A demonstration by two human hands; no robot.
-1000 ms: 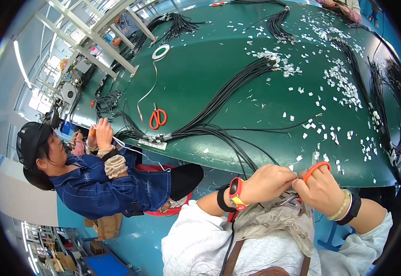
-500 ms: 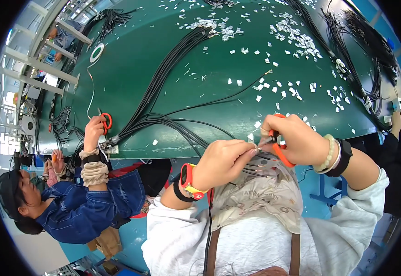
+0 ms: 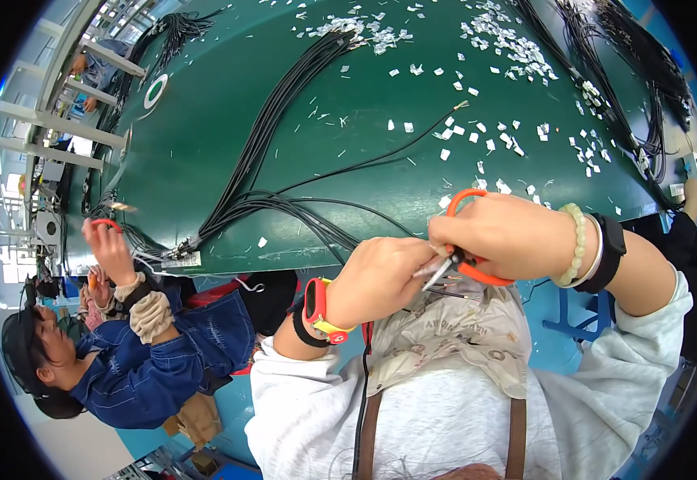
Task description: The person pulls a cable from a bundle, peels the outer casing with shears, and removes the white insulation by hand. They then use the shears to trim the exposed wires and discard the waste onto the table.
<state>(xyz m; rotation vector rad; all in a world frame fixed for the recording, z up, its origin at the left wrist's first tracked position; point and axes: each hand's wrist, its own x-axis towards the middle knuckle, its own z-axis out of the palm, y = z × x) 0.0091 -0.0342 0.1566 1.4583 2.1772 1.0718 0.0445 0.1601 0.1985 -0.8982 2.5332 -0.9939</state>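
My left hand point(image 3: 380, 276) is closed at the table's front edge, its fingers pinching the end of one of several thin black cables point(image 3: 312, 220). Most of that cable's end is hidden by my fingers. Beside it, my right hand point(image 3: 504, 236) grips a pair of scissors point(image 3: 468, 198) with orange handles. The metal blades slant down and left, close to my left fingertips. Just below the blades, other cable ends with bared copper tips point(image 3: 452, 294) hang over my cream patterned apron point(image 3: 460, 340).
Small white scraps point(image 3: 516, 48) litter the green table point(image 3: 364, 152). A long black cable bundle point(image 3: 272, 128) runs toward the back, and more cables point(image 3: 620, 132) lie at the right. At my left sits a co-worker in a denim jacket point(image 3: 148, 376), holding orange-handled scissors. A tape roll point(image 3: 155, 92) lies beyond.
My right hand has turned the scissors, so the blades now show beneath my fingers. The co-worker's raised hand has moved left with its scissors, away from the cable bundle.
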